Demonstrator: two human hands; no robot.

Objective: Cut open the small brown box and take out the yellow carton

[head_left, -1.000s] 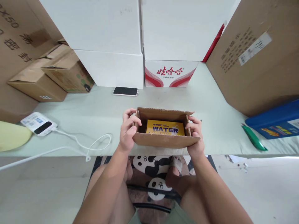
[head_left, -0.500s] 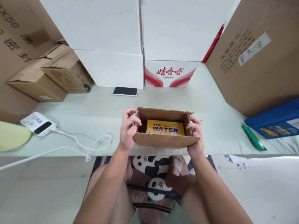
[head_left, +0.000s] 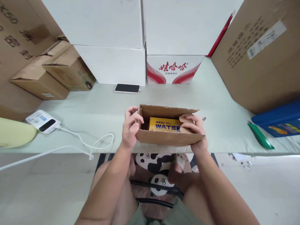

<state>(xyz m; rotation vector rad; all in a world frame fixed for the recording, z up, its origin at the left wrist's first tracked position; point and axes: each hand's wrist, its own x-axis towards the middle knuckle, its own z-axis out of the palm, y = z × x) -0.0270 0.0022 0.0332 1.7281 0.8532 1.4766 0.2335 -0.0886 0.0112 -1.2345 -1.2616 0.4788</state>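
Near the table's front edge stands a small brown cardboard box [head_left: 170, 138], its top open towards me. Inside it lies a yellow box [head_left: 164, 123] with "WATER" printed in blue. My left hand [head_left: 130, 128] grips the cardboard box's left end, thumb outside and fingertips over the rim. On the right end, my right hand [head_left: 198, 132] has its fingers on the short flaps, which bend inward over the yellow box's right part. The right thumb is hidden behind the cardboard.
A phone [head_left: 127, 88] lies behind the box, before stacked white cartons [head_left: 110, 65]. Left are a white device [head_left: 43, 122] with a cable and brown boxes [head_left: 70, 65]. Right are a green cutter [head_left: 260, 136], a blue package [head_left: 278, 120] and a large carton [head_left: 262, 72].
My right fingers have pushed the right-end flaps inward, covering part of the yellow box. My left hand keeps its hold on the left end. The view has shifted slightly.
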